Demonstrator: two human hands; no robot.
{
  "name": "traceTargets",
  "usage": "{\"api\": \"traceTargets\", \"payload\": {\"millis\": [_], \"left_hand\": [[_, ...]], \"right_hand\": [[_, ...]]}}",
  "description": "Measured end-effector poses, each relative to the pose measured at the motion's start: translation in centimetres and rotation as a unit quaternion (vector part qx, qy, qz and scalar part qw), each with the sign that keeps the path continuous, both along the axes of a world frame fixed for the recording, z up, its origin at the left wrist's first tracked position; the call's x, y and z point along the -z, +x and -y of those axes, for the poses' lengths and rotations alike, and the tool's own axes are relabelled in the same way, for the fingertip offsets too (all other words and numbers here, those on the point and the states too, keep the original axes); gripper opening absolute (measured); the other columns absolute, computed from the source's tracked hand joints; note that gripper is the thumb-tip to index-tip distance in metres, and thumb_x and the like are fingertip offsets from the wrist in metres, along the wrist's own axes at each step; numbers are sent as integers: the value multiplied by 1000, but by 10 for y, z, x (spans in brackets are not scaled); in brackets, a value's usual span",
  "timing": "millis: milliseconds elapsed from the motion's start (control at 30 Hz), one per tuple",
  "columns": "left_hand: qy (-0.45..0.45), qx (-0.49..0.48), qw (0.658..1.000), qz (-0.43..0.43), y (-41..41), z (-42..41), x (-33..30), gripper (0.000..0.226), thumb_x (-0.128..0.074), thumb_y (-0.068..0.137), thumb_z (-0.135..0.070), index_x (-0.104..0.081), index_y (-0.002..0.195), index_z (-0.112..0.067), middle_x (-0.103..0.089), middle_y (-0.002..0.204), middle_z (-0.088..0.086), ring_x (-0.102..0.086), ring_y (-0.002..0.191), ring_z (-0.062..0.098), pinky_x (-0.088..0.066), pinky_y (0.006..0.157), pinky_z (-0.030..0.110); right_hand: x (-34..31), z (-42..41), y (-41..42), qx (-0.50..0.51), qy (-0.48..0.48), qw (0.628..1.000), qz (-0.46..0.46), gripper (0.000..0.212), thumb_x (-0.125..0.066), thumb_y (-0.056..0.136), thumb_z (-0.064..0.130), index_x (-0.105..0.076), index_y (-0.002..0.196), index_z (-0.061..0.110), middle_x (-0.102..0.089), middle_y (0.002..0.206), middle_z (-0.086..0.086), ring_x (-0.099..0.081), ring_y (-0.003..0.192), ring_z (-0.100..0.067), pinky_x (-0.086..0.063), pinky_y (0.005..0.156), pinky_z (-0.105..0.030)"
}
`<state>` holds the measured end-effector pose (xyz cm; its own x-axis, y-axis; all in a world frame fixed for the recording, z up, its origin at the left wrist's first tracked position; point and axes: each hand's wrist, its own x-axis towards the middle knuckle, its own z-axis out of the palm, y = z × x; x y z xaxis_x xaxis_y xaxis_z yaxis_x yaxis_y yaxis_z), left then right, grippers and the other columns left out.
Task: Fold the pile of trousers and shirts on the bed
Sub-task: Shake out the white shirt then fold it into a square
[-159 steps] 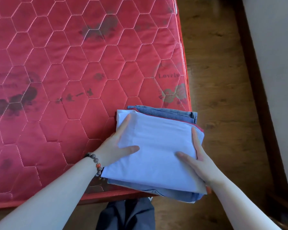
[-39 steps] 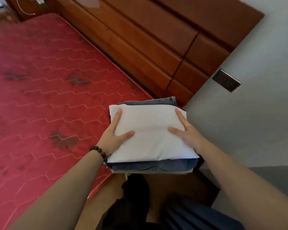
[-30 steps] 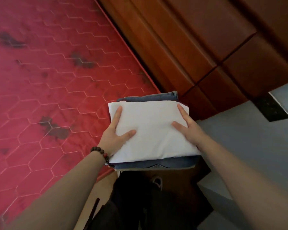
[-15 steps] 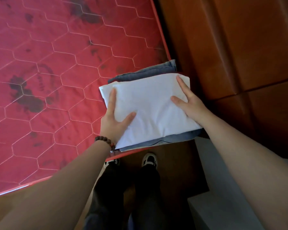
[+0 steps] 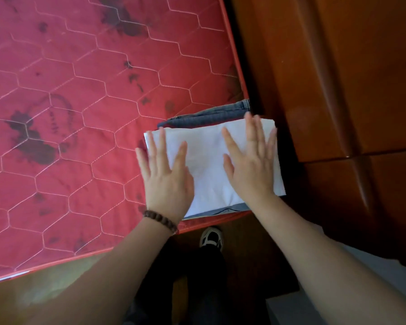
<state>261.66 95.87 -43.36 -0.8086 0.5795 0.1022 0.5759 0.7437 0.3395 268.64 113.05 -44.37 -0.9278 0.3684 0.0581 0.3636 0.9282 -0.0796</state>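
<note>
A stack of folded clothes lies at the near right corner of the red mattress (image 5: 80, 113). A folded white shirt (image 5: 206, 156) is on top, with folded blue jeans (image 5: 211, 114) showing under it at the far edge and the near edge. My left hand (image 5: 167, 179), with a bead bracelet on the wrist, lies flat with spread fingers over the stack's left side. My right hand (image 5: 251, 165) lies flat with straight fingers on the right part of the white shirt. Neither hand grips anything.
A brown wooden headboard (image 5: 338, 78) rises directly right of the stack. The mattress carries dark stains and hexagon stitching. Below its front edge are wooden floor, my dark trousers and a black-and-white shoe (image 5: 211, 238).
The stack was carried from the bed's foot to the corner by the headboard and set down. My hands have left its sides and now lie flat on top, fingers spread.
</note>
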Motion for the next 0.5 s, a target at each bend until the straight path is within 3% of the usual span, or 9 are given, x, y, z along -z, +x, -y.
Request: {"api": "traceTargets", "payload": {"millis": [67,167,233,333,500], "left_hand": [[-93,67,993,-4,3,-20,7,53,-33,93,-15,-39,144,-3,-18,158,20,-4,148,36,1,119,53],[-224,73,971,47,-5,-23,31,60,-6,99,-30,-1,153,-6,7,161,13,19,146,27,8,120,47],[-215,74,973,46,-10,-15,44,60,-6,100,-34,4,152,-6,10,160,12,17,146,27,5,121,46],[-154,52,985,58,-10,-13,52,69,-23,97,-39,-5,152,-3,4,159,17,4,148,31,-4,121,46],[-155,27,984,83,-12,-14,61,85,-29,92,-54,1,152,-2,12,159,18,7,148,32,-6,121,45]], "right_hand": [[13,25,-16,-59,-32,997,41,63,-48,93,31,-26,152,20,-8,161,-13,0,149,-29,0,119,-53],[38,42,-24,-88,-25,984,153,69,-38,100,38,-3,155,17,7,162,-5,16,147,-22,6,119,-51],[45,31,-20,-99,-10,983,151,63,-26,102,45,-3,155,19,4,162,-2,11,148,-19,4,120,-50],[50,1,-4,-69,-2,991,112,67,-20,98,58,-13,155,23,-6,162,0,0,149,-20,-4,119,-52],[58,-17,11,0,-10,995,104,73,-20,93,67,-4,154,32,5,162,-9,5,149,-29,-8,119,-52]]}}
